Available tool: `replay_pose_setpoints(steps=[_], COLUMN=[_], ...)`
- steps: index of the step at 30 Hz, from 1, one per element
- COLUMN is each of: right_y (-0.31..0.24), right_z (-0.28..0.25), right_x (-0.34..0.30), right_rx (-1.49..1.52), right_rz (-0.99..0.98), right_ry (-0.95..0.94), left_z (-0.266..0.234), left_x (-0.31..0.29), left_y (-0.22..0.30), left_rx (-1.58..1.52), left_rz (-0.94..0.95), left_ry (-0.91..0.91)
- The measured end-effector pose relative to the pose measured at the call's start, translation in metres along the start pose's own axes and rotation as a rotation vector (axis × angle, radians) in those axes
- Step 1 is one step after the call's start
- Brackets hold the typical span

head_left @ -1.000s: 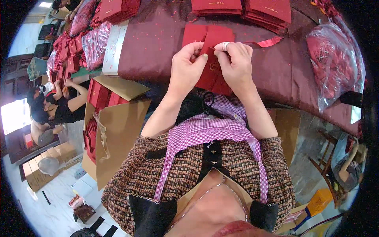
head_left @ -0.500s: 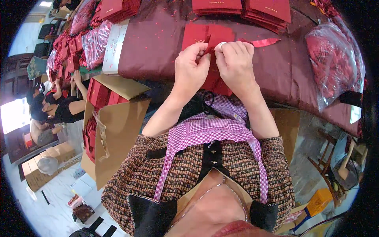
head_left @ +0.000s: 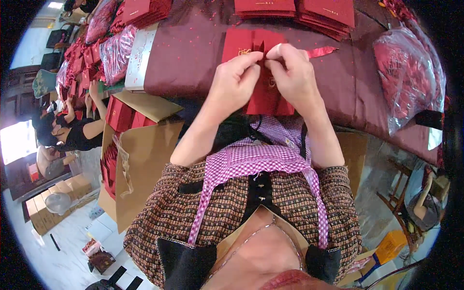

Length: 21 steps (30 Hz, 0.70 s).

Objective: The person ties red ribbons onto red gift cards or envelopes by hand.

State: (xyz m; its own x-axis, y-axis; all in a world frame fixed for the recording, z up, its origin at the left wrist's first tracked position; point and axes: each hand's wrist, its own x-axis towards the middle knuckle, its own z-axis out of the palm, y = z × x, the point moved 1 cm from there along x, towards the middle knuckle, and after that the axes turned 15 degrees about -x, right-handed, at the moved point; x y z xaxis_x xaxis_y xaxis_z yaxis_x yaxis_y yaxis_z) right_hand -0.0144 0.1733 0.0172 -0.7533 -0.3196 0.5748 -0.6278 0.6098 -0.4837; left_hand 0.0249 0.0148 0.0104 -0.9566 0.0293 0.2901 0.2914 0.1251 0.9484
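Note:
A flat red gift bag or folder [head_left: 237,39] with gold print lies at the front edge of the cloth-covered table, partly hidden under my hands. Over its middle my left hand [head_left: 236,81] pinches, thumb against forefinger, a dark red strip that looks like ribbon. Close beside it, my right hand [head_left: 296,76] is closed in the same kind of pinch and wears a white wrap or ring on one finger. From behind the right hand a loose end of red ribbon [head_left: 323,51] stretches to the right across the cloth. My fingers hide the spot where the strips meet.
Stacks of red folders [head_left: 266,7] stand at the table's far side. A clear plastic bag of red items [head_left: 406,72] sits at the right. To my left is an open cardboard box [head_left: 150,154] holding red packages. Another person [head_left: 72,125] works beyond it.
My hands have drawn closer together over the red bag, and the right hand has turned. The ribbon end has shifted slightly left. More gold print shows between my hands.

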Motion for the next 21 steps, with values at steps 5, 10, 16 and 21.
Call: replay_pose_setpoints(steps=[5,10,16,21], right_y=[0.009,0.013,0.019,0.030], right_z=[-0.004,-0.003,-0.026,-0.024], right_x=[-0.001,-0.008,0.011,0.022], right_rx=[0.170,0.170,-0.197,-0.178], right_rz=[0.178,0.154,-0.216,-0.293], right_ry=[-0.048,0.022,-0.040,-0.004], left_z=[-0.004,0.006,0.007,0.012], left_x=[0.015,0.017,0.019,0.023], left_y=[0.002,-0.001,-0.007,-0.008], left_rx=[0.003,0.096,0.177,0.230], left_rz=[0.036,0.147,0.218,0.328], left_ry=[-0.143,-0.091,-0.084,-0.137])
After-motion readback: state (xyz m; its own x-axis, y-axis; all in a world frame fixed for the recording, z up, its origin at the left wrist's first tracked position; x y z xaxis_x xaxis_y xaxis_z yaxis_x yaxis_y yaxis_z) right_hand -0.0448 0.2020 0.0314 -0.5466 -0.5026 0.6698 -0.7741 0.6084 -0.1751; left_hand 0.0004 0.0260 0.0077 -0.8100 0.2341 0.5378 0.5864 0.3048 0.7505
